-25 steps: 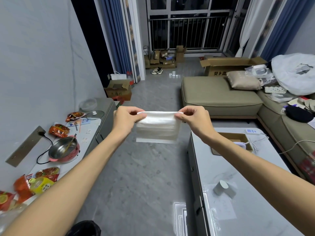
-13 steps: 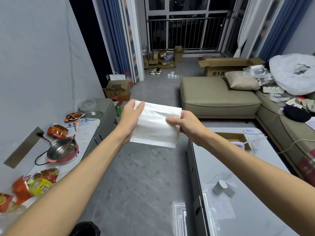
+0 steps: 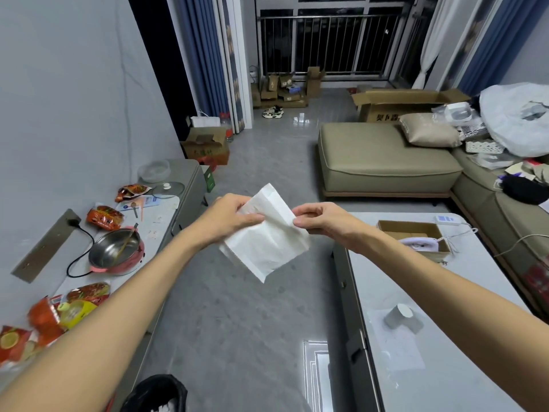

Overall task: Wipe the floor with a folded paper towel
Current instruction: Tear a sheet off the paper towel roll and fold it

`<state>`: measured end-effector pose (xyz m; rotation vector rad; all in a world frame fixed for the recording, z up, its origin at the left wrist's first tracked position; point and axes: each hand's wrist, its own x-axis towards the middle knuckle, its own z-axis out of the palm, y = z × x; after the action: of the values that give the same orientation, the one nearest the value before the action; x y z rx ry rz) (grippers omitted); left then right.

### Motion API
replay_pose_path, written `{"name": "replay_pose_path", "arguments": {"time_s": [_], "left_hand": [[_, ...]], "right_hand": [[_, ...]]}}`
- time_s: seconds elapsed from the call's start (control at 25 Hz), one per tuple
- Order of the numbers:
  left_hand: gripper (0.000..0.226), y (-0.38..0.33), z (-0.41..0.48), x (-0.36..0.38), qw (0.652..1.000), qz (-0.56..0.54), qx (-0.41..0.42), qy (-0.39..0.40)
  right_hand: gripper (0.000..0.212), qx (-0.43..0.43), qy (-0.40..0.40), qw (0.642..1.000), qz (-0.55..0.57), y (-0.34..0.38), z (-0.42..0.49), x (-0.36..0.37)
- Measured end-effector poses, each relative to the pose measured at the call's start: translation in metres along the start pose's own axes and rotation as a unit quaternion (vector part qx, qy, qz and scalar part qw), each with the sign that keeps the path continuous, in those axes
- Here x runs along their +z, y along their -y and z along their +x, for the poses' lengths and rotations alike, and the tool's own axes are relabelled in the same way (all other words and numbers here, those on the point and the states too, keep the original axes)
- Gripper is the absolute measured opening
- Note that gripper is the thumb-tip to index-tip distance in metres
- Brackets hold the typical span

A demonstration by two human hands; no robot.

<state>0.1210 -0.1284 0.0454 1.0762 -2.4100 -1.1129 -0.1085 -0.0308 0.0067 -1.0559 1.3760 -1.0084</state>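
Above the grey floor (image 3: 237, 307), between a side cabinet on the left and a white tabletop (image 3: 445, 367) on the right, one paper towel (image 3: 267, 242) is held in the air by two bare hands. It is white, folded over into a flat rectangle and tilted so one corner points down. The left hand (image 3: 230, 217) has its grip closed on the towel's upper left edge, thumb on top of the sheet. The right hand (image 3: 322, 221) pinches the upper right edge between thumb and fingertips, where a layer of the sheet curls up. The towel touches nothing but these two hands and hangs well clear of the floor. On the cabinet stand one pink electric pot (image 3: 117, 252) with a utensil inside it, one glass lid (image 3: 167, 190) and one clear bowl (image 3: 154, 171), with several orange snack packets scattered along the top; their exact count is hard to tell near the picture's edge. On the tabletop lie one small grey cylinder (image 3: 402, 319) tipped on its side and one open cardboard box (image 3: 413, 233). One olive sofa (image 3: 386, 162) stands beyond, carrying one cushion (image 3: 427, 130). One black bin (image 3: 154, 394) sits at the bottom edge.
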Motion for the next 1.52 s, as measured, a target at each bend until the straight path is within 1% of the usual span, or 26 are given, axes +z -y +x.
{"name": "replay_pose_path", "arguments": {"time_s": [0.08,0.12,0.2,0.24,0.28,0.32,0.4,0.44,0.48,0.52,0.64,0.72,0.8,0.88,0.96,1.04,1.16,1.28,1.36,1.52], "left_hand": [[0.014,0.014,-0.003,-0.014,0.999,-0.04,0.004,0.026],[0.014,0.023,-0.002,-0.021,0.998,-0.061,-0.002,0.024],[0.016,0.046,0.002,-0.033,0.993,-0.113,-0.036,-0.001],[0.021,0.057,0.006,-0.037,0.985,-0.159,-0.065,-0.018],[0.029,0.069,0.012,-0.04,0.969,-0.223,-0.102,-0.031],[0.035,0.082,0.019,-0.042,0.943,-0.3,-0.14,-0.038],[0.04,0.105,0.04,-0.036,0.868,-0.455,-0.196,-0.024],[0.04,0.114,0.055,-0.03,0.838,-0.501,-0.216,-0.011],[0.04,0.122,0.072,-0.023,0.825,-0.516,-0.23,-0.004],[0.04,0.131,0.093,-0.018,0.827,-0.509,-0.238,-0.008],[0.035,0.151,0.155,-0.019,0.862,-0.452,-0.218,-0.066],[0.038,0.163,0.205,-0.031,0.874,-0.425,-0.215,-0.092],[0.046,0.174,0.25,-0.047,0.888,-0.37,-0.245,-0.119],[0.053,0.184,0.294,-0.066,0.896,-0.331,-0.261,-0.138],[0.056,0.196,0.331,-0.086,0.897,-0.311,-0.276,-0.149],[0.052,0.217,0.371,-0.109,0.898,-0.295,-0.285,-0.16],[0.035,0.255,0.444,-0.147,0.921,-0.241,-0.275,-0.138],[0.024,0.296,0.528,-0.178,0.952,-0.168,-0.234,-0.104],[0.019,0.322,0.598,-0.204,0.971,-0.12,-0.202,-0.053],[0.016,0.349,0.728,-0.25,0.98,-0.076,-0.184,0.029]], "right_hand": [[0.032,-0.013,0.028,0.999,-0.045,0.005,0.015,0.026],[0.035,-0.012,0.028,0.998,-0.046,0.005,0.024,0.039],[0.033,-0.005,0.0,1.0,-0.015,0.001,0.043,0.057],[0.03,-0.001,-0.018,1.0,0.009,-0.001,0.053,0.06],[0.028,0.003,-0.032,0.999,0.036,-0.003,0.062,0.062],[0.027,0.009,-0.042,0.997,0.069,-0.005,0.074,0.063],[0.028,0.028,-0.051,0.988,0.14,-0.011,0.102,0.063],[0.028,0.036,-0.055,0.984,0.166,-0.015,0.118,0.06],[0.027,0.046,-0.058,0.98,0.186,-0.019,0.135,0.055],[0.025,0.058,-0.061,0.976,0.199,-0.023,0.155,0.048],[0.019,0.093,-0.06,0.971,0.212,-0.032,0.217,0.026],[0.024,0.117,-0.047,0.967,0.22,-0.036,0.268,0.011],[0.028,0.135,-0.055,0.964,0.221,-0.032,0.315,-0.004],[0.028,0.133,-0.082,0.963,0.22,-0.02,0.364,-0.023],[0.029,0.135,-0.098,0.962,0.216,-0.007,0.41,-0.037],[0.033,0.151,-0.116,0.96,0.204,0.004,0.463,-0.05],[0.039,0.147,-0.158,0.967,0.135,0.016,0.551,-0.075],[0.039,0.146,-0.212,0.963,0.079,0.017,0.634,-0.097],[0.039,0.161,-0.249,0.952,0.072,0.022,0.696,-0.114],[0.039,0.17,-0.279,0.94,0.101,0.048,0.789,-0.157]]}}
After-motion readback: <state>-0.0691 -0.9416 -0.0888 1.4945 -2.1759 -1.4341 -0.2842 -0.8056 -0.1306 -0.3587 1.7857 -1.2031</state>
